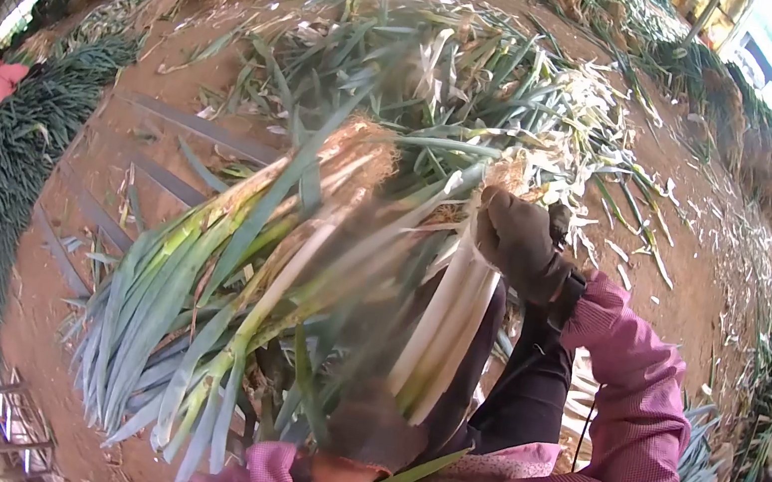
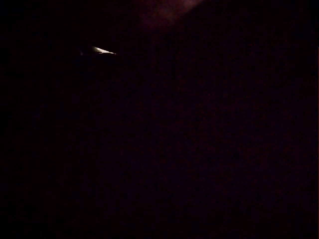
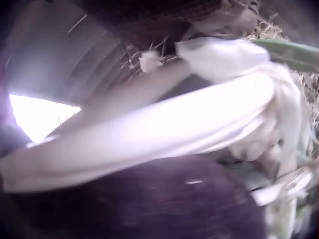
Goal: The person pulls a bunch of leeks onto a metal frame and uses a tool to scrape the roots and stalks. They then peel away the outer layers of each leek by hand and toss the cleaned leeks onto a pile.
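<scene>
In the head view my gloved right hand [image 1: 521, 247] grips several white leek stalks [image 1: 443, 326] just below their roots, fingers curled round them. The stalks slant down toward my lap. My left hand [image 1: 371, 430], also in a dark glove, is motion-blurred beside the lower part of these stalks; its fingers cannot be made out. Blurred leaves streak above it. Pale stalks [image 3: 164, 124] cross the right wrist view, with a peeled-looking white layer [image 3: 224, 57] near their upper end. The left wrist view is almost wholly dark.
A pile of leeks [image 1: 163, 307] with green leaves lies at the left, roots toward the middle. Leaf scraps [image 1: 452, 80] cover the ground ahead. Flat grey strips [image 1: 202, 126] lie on the soil. A larger leek heap [image 1: 2, 180] stands at far left.
</scene>
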The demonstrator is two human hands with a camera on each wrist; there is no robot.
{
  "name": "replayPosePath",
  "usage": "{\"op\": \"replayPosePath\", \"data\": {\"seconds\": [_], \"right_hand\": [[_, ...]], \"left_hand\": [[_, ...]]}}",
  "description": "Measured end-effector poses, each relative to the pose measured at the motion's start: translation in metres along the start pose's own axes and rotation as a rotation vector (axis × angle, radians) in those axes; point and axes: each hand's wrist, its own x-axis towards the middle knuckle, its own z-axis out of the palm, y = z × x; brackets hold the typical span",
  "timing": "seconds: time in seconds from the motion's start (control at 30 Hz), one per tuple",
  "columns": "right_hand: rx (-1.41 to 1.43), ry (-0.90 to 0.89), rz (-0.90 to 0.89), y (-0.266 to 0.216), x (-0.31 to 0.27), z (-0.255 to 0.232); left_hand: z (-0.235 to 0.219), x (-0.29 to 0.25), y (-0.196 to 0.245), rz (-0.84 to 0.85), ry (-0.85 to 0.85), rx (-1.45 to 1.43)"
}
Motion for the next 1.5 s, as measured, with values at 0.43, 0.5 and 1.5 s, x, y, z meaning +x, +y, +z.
{"op": "replayPosePath", "data": {"seconds": [0.43, 0.5, 1.5], "right_hand": [[-0.067, 0.127, 0.346, 0.078, 0.02, -0.044], [0.06, 0.044, 0.227, 0.032, -0.008, -0.049], [0.051, -0.208, 0.164, 0.1, -0.011, 0.118]], "left_hand": [[0.005, -0.029, -0.04, -0.057, -0.617, -0.391], [0.009, -0.026, -0.033, -0.238, -0.522, -0.442], [-0.023, 0.04, -0.034, -0.155, 0.133, -0.39]]}}
